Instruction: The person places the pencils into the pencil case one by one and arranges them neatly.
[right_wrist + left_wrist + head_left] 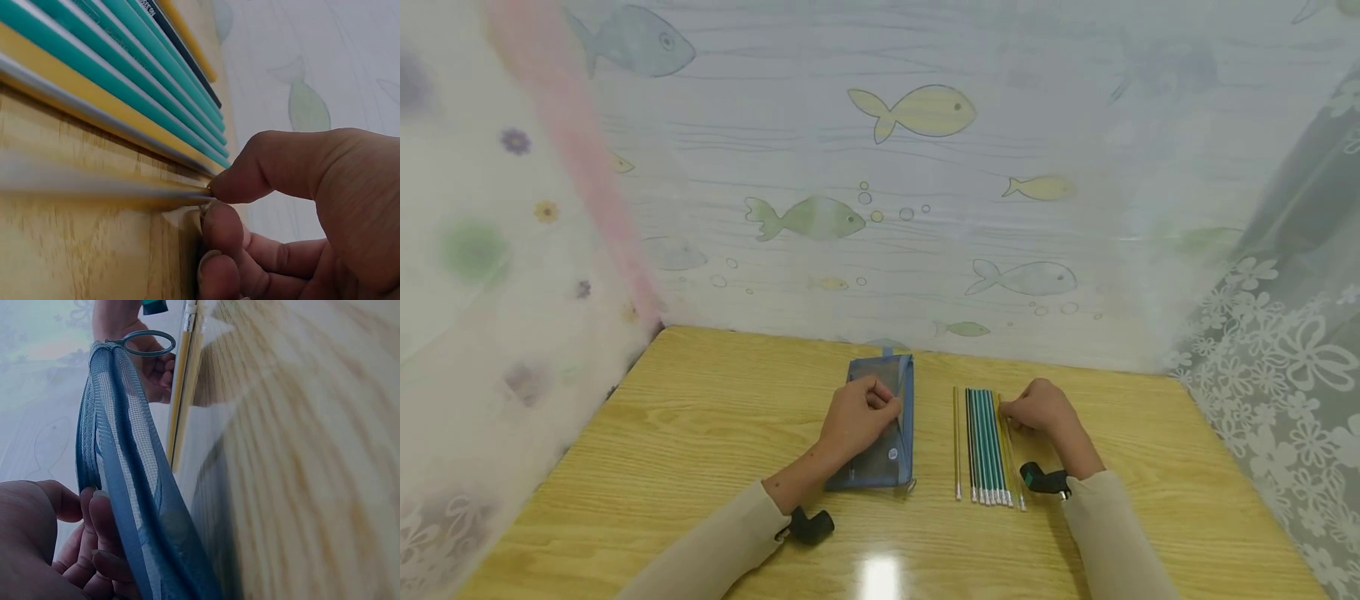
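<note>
Head view showed two beige sleeves (715, 542) nearest, reaching forward over a wood-grained table (730, 400), with a black device (812, 527) at the left wrist and a similar black one (1043, 478) at the right. Just beyond, the left hand (859, 417) lay over a blue mesh pouch (872, 472), its thumb and fingers brought together on the zippered edge. A ring-shaped zipper pull (150, 343) hung at the pouch's near end. To the right, the right hand (1041, 408) pinched the far end of a yellow pencil (125, 190) between thumb and finger; the pencil's eraser end pointed back toward the person. Just beside it lay another yellow pencil (1004, 450), then a row of teal pencils (987, 442) and a black pencil (969, 442). One more yellow pencil (957, 442) lay slightly apart, between that row and the pouch. Farthest off, behind the table, hung a pale sheet (887, 175) printed with fish.
</note>
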`<state>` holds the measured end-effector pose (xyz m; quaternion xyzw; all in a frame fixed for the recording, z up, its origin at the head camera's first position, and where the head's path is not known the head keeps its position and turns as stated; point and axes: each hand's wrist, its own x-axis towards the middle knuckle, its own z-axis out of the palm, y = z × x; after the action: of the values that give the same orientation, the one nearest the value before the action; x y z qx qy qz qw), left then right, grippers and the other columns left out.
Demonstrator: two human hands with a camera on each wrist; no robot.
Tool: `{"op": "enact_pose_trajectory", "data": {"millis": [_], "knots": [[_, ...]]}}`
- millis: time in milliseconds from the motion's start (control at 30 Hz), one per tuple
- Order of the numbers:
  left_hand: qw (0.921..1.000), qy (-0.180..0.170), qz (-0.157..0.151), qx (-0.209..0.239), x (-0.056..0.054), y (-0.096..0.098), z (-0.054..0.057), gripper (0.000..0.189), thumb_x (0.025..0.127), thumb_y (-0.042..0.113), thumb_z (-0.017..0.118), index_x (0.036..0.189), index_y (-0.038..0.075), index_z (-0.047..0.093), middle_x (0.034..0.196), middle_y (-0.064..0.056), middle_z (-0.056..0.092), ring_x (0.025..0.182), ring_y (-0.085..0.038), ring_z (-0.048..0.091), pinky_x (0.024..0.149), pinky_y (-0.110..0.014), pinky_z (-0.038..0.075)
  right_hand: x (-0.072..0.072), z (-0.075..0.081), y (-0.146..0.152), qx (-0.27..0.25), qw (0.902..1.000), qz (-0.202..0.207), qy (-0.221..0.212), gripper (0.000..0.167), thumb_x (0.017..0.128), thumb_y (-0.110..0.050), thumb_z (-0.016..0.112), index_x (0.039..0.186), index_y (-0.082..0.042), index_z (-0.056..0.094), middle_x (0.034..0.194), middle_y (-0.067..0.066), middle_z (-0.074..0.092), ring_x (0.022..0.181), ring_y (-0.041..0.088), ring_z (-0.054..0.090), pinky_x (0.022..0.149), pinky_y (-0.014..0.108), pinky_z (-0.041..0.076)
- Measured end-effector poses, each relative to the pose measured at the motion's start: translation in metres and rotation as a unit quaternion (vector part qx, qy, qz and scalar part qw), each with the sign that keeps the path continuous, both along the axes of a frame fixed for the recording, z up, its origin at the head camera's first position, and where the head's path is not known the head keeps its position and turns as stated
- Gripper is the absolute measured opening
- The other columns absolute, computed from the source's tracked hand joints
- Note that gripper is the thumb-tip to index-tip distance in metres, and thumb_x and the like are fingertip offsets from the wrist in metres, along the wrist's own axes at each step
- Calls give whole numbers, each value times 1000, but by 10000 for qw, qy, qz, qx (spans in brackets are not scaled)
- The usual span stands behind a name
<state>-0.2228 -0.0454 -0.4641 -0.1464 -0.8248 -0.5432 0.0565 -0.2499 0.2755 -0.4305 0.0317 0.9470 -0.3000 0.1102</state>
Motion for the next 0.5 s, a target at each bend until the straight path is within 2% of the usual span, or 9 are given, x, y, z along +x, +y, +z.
{"op": "enact_pose_trajectory", "data": {"millis": [267, 500], "knots": [[9999, -46, 23, -97, -1, 0, -1, 6, 98, 15, 72, 93, 12, 70, 71, 4, 72, 56, -11, 65, 55, -28, 53, 1, -2, -3, 245, 9995, -141, 100, 38, 90, -24, 72, 56, -10, 67, 49, -2, 54, 50, 17, 51, 53, 29, 39], [9999, -25, 76, -103, 0, 0, 1, 6, 98, 14, 73, 92, 12, 71, 71, 4, 72, 55, -11, 65, 56, -29, 54, 2, -2, -5, 587, 9976, -251, 272, 37, 86, -28, 73, 57, -14, 55, 53, -3, 44, 52, 16, 43, 49, 28, 31]]}}
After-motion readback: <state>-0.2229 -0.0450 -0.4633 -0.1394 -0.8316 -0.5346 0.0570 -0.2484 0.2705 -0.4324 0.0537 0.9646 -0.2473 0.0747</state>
